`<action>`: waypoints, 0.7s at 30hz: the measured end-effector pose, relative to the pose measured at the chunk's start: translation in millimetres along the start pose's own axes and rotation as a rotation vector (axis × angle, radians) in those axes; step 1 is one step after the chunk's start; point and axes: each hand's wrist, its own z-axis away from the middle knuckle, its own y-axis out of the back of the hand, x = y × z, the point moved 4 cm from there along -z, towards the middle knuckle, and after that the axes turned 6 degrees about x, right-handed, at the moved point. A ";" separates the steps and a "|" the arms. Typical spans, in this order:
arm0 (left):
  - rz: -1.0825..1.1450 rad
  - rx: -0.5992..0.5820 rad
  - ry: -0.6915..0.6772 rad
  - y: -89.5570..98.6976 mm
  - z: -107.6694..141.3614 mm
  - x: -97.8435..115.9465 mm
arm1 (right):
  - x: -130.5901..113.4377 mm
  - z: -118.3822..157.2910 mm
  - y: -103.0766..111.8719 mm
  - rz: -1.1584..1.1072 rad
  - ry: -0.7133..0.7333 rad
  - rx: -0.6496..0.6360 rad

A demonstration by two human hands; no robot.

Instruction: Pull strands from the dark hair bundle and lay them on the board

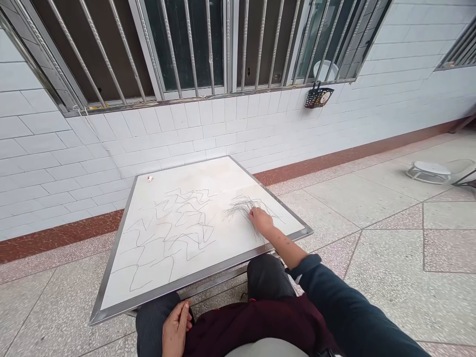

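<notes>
Over the right part of the white table (178,174), my right hand (261,221) is closed at a loose bundle of thin dark wires (240,204). Its fingertips pinch into the bundle's near side, and strands fan out to the left and right. Bent, zigzag wires (186,213) lie spread out across the table's middle and left, well apart from the hand. My left hand (176,327) rests on my lap below the table's front edge. Its thumb and fingers are pressed together, with nothing visible sticking out of them.
A small red-and-white object (149,179) lies by the table's far left corner. The table's metal rim (193,279) runs just above my knees. Behind stand a tiled wall (208,126) and a barred window. A black basket (318,96) hangs there; a low white stool (427,171) stands at right.
</notes>
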 end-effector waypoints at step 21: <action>-0.015 -0.028 0.014 -5.6 -4.0 -8.0 | -27.5 -13.5 -25.0 -0.002 0.002 -0.084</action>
